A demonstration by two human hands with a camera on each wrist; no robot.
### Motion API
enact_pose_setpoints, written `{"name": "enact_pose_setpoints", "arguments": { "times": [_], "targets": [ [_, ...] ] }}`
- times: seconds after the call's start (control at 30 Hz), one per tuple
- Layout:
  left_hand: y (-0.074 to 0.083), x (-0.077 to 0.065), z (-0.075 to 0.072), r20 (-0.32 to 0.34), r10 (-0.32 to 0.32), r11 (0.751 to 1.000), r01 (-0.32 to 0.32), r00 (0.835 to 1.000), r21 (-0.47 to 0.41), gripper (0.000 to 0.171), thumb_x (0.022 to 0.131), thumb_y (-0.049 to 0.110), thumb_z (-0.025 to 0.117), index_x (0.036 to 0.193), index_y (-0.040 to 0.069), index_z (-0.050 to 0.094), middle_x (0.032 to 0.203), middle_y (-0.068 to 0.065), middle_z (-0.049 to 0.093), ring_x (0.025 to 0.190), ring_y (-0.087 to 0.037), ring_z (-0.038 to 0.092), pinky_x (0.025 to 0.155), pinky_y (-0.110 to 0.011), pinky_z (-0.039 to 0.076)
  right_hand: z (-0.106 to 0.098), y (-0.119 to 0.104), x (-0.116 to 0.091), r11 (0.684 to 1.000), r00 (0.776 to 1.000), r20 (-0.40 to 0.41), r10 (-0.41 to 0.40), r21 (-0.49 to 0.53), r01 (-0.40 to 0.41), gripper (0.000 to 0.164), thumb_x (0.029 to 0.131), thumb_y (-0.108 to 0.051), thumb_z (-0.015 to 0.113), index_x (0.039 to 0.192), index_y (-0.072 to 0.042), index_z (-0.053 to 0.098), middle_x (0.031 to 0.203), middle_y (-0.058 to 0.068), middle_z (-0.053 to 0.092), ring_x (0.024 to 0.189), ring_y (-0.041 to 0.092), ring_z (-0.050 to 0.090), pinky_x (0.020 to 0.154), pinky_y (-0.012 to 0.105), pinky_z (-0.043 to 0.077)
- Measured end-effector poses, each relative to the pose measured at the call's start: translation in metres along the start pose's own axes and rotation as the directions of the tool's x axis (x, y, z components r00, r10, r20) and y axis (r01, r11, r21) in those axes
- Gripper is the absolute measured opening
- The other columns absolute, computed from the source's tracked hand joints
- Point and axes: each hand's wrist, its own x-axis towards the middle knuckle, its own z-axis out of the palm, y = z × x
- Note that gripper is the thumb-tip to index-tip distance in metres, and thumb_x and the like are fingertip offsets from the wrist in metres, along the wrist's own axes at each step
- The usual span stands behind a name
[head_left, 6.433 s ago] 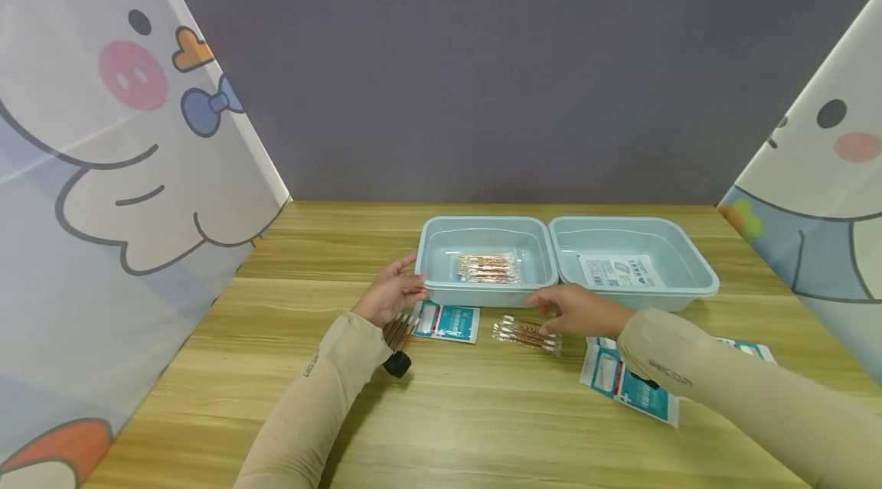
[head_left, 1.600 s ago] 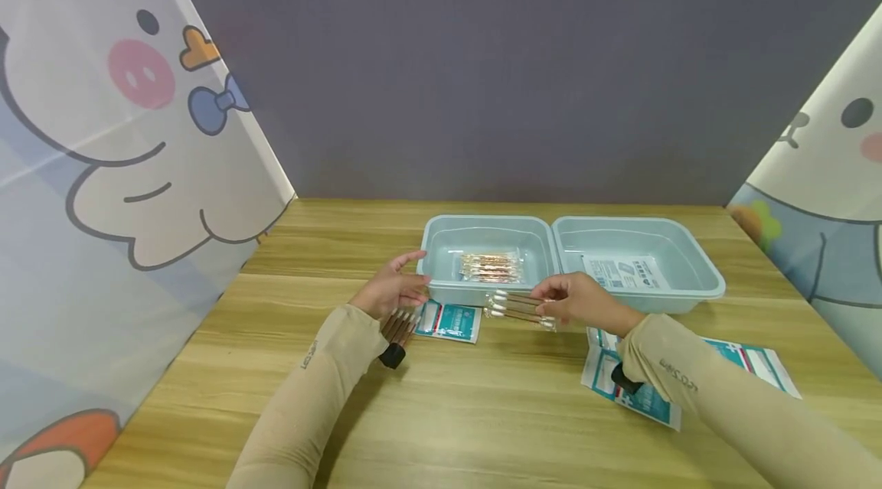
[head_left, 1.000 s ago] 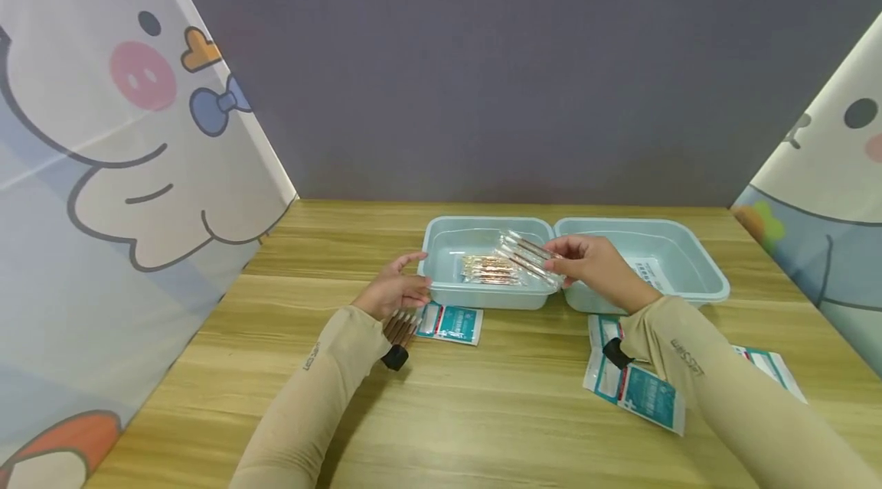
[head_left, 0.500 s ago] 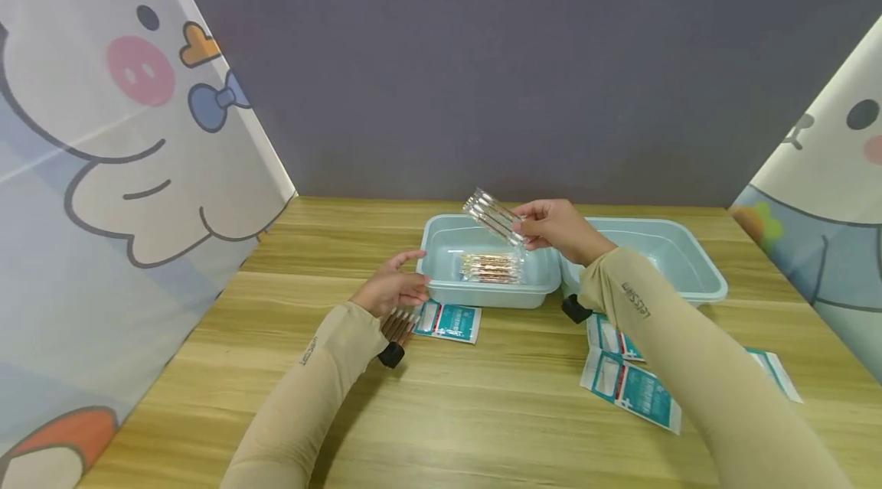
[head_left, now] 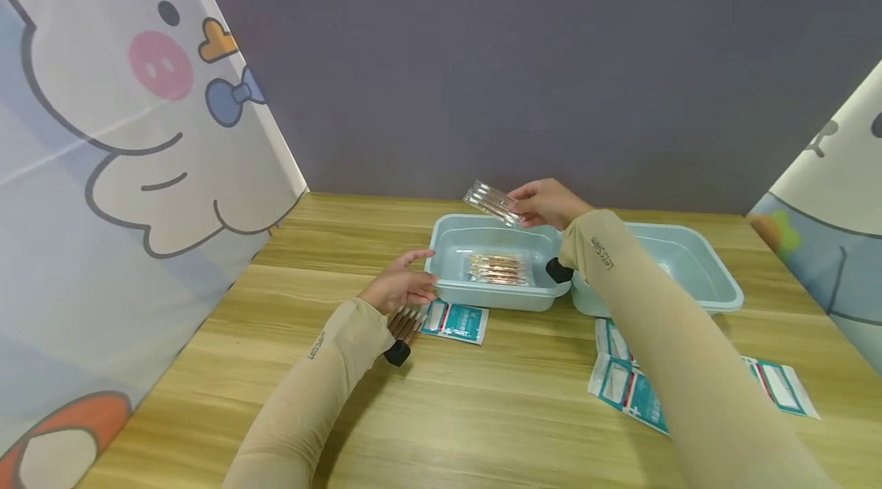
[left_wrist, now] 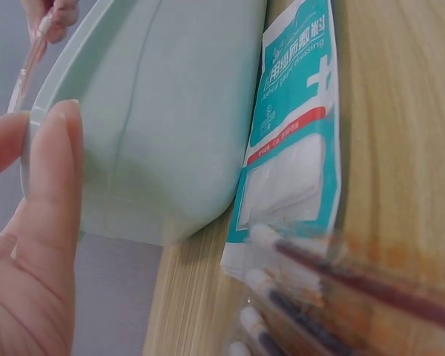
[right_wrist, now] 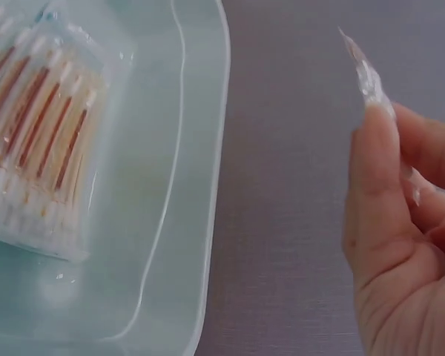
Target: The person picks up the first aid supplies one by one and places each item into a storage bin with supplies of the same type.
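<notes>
With fingertips and thumb, my right hand pinches the end of a clear packet of cotton swabs, raised over the back rim of the left pale-blue plastic tub. That packet shows nearly edge-on in the right wrist view. Inside this tub lie more packaged swabs with brown sticks. My left hand grips the tub's left rim, thumb on one side and fingers on the other, as the left wrist view shows. Below my left wrist sits another packet of brown swabs, beside a teal medical gauze dressing packet.
A second pale-blue tub stands against the first on the right, partly behind my right sleeve. Several teal-and-white dressing packets lie on the wooden table under my right forearm. A grey panel rises behind.
My right hand has picked the swab packet up from the table before the tub and carried it up and back, past the tub's far rim. My left hand has stayed at the tub's left edge.
</notes>
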Motion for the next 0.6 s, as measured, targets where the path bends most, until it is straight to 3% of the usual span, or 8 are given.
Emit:
{"name": "enact_pose_setpoints", "arguments": {
  "times": [0.37,0.6],
  "targets": [
    [-0.001,0.001,0.008,-0.007,-0.021,1.0,0.021,1.0,-0.009,0.063,0.092,-0.007,0.054,0.147,0.011,0.031,0.069,-0.009,0.062,0.053,-0.014,0.063,0.05,-0.021,0.054,0.001,0.021,0.01,0.988,0.983,0.135,0.124,-0.114,-0.109,0.034,0.093,0.002,0.057,0.125,0.013,0.05,0.076,0.005,0.059,0.057,0.008,0.053,0.057,0.02,0.053],
    [-0.004,0.005,0.016,0.026,-0.013,1.0,0.013,1.0,0.009,0.064,0.092,-0.004,0.056,0.148,0.011,0.03,0.069,-0.008,0.062,0.055,-0.014,0.063,0.053,-0.022,0.055,0.001,0.032,0.004,0.963,0.972,0.147,0.183,-0.227,-0.148,0.035,0.093,0.006,0.055,0.127,0.011,0.049,0.086,0.009,0.059,0.062,0.01,0.057,0.064,0.023,0.056]
  ]
}}
